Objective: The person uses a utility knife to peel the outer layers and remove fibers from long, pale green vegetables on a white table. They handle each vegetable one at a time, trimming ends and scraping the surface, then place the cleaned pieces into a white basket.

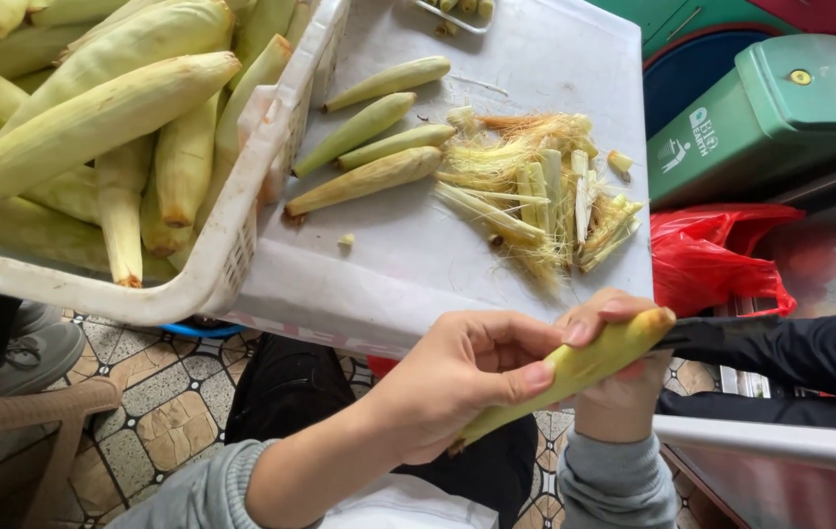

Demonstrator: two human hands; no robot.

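While left hand (467, 377) pinches tapered husked corn ear (574, 367), right hand (614, 382) curls around it; white mesh crate (222, 245) nearby.

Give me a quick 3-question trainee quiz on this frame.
1. True or false: both hands grip one corn ear.
2. How many ears lie loose on the white board, left of the husk pile? A) two B) four C) six
3. What holds the big heap of ears at upper left?

Key: 1 true: left hand and right hand both hold it. 2 B. 3 the white basket.
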